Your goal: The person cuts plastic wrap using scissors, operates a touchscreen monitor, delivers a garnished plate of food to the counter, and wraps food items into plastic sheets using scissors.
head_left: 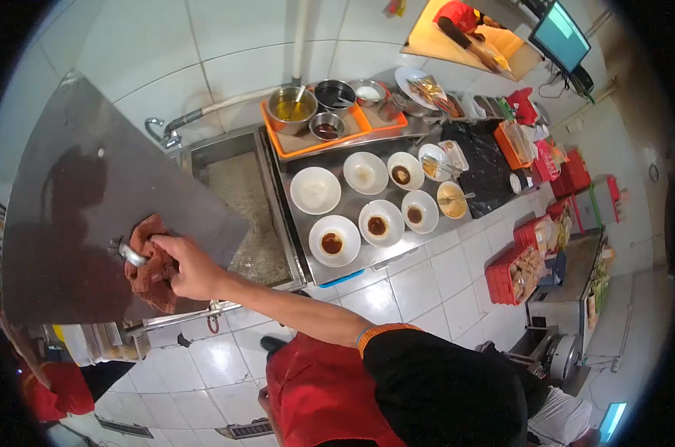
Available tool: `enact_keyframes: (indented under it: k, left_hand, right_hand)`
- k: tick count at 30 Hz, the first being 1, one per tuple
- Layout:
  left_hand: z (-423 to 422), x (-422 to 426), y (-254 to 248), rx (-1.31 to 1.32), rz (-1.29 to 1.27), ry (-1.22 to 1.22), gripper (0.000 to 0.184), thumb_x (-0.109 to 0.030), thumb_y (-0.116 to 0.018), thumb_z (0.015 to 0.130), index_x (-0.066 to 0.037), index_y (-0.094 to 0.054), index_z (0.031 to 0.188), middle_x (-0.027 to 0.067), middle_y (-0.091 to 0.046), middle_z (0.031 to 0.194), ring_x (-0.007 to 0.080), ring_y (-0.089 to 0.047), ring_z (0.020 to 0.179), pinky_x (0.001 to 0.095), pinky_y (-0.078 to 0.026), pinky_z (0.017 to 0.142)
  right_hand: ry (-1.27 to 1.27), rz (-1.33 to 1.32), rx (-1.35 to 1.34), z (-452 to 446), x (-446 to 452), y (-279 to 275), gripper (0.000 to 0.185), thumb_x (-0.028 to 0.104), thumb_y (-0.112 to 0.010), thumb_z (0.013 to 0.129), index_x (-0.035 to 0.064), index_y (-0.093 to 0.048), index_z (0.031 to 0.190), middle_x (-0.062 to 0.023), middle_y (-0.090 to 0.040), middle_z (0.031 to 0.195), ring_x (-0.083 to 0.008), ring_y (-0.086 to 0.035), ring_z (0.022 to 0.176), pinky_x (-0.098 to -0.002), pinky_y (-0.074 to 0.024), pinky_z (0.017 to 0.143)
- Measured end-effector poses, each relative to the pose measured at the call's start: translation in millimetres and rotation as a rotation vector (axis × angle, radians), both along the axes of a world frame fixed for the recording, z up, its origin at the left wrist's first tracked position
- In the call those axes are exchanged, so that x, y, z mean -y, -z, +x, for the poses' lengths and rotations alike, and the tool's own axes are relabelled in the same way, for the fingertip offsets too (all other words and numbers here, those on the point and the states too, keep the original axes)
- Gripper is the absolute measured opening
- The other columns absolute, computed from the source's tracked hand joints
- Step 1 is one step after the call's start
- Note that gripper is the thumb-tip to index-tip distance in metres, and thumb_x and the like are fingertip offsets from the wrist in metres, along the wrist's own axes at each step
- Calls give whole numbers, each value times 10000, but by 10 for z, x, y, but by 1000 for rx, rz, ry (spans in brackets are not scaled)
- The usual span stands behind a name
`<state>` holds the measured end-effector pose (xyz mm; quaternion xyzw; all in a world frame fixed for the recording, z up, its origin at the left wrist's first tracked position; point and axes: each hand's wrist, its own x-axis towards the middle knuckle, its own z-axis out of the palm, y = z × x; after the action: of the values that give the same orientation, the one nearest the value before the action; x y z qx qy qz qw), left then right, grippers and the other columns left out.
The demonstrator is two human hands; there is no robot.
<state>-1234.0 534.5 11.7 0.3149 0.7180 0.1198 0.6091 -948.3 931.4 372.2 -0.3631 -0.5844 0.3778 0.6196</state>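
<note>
My right hand [192, 268] is closed around a crumpled reddish-brown cloth [150, 279]. The cloth is bunched against a curved metal handle [132, 254] on a large dark-grey metal panel [77, 216]. Damp-looking dark patches show on the panel's surface. Low beside my red apron [315, 402], only a sliver of my left hand [265, 402] shows, and its fingers are hidden. Right of the panel lies a metal sink [241, 186] with cloudy water in it. Several white bowls [335, 241] stand on the steel counter, some holding dark sauce.
Orange trays [322, 141] with metal pots stand behind the bowls. A tap [162, 132] is on the wall above the sink. Red crates [505, 276] sit farther right. Another person's red clothing [58, 391] shows at lower left, and an arm [464, 37] appears through the opening.
</note>
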Motion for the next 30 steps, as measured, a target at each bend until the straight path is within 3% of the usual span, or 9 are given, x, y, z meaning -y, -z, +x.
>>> enact_keyframes:
  k: [8,11,13,20,22,24,27,29,30]
  left_hand:
    - [-984,570,288,-184,107,-89,244,-202,-612,899,28,-678,940,154,-711,858,230,-660,771,386,-522,725]
    - [-1656,959,550,-256,283,-115,273,-232,-628,890,22,-682,973,161,-717,868,248,-669,800,385,-521,771]
    - [-2108,1174,658,-263,220,-98,247,-219,-597,917,-4,-686,1004,155,-721,871,243,-680,759,370,-538,698]
    - [-2822,1965,529,77,78,-1067,167,-149,-559,939,-27,-580,826,75,-619,691,186,-632,588,342,-532,523]
    - [-3040,2208,906,-294,26,-560,124,-149,-575,890,-67,-562,798,81,-582,684,225,-619,625,438,-511,541]
    - [-2972,2332,892,-15,207,-990,193,-212,-656,807,-49,-642,704,102,-643,624,242,-606,527,415,-425,443]
    - [-3102,2323,749,864,-254,-1146,166,-189,-567,902,-31,-611,873,139,-645,780,274,-593,622,522,-501,565]
    - [-3253,2173,799,972,-353,-1137,218,-238,-563,919,-29,-622,899,159,-652,797,296,-588,621,532,-501,572]
    - [-3245,2034,808,635,-289,-977,249,-264,-564,931,-23,-622,923,161,-652,794,301,-588,610,509,-504,559]
  right_hand:
    - [190,80,77,-657,31,-372,444,-84,-601,578,31,-589,1007,-100,-638,904,-231,-619,882,-344,-486,823]
    - [254,-269,378,-1086,158,-726,374,-131,-570,687,14,-616,1029,-90,-674,965,-190,-665,830,-311,-548,774]
    - [244,-48,186,-1383,-9,-499,380,-145,-507,733,-4,-588,1076,-92,-657,991,-183,-653,918,-303,-533,834]
    - [258,221,46,-1747,-836,-532,447,-119,-511,833,-44,-510,1274,-92,-591,1170,-179,-567,1055,-312,-441,950]
    - [207,307,14,-1852,-865,-674,454,-112,-533,830,-48,-508,1279,-100,-584,1192,-183,-559,1070,-323,-436,966]
    - [258,437,64,-2124,-952,-912,468,-116,-541,825,-53,-508,1287,-105,-581,1216,-188,-559,1081,-330,-436,975]
    - [315,552,117,-2624,-1239,-1440,489,-112,-559,825,-71,-494,1307,-130,-581,1240,-203,-561,1120,-339,-434,990]
    - [432,655,163,-2902,-1431,-1781,522,-127,-562,794,-75,-496,1309,-134,-586,1246,-212,-567,1128,-344,-431,1006]
    - [448,715,160,-3019,-1590,-1928,550,-149,-551,763,-73,-505,1306,-129,-591,1245,-213,-572,1124,-346,-430,1016]
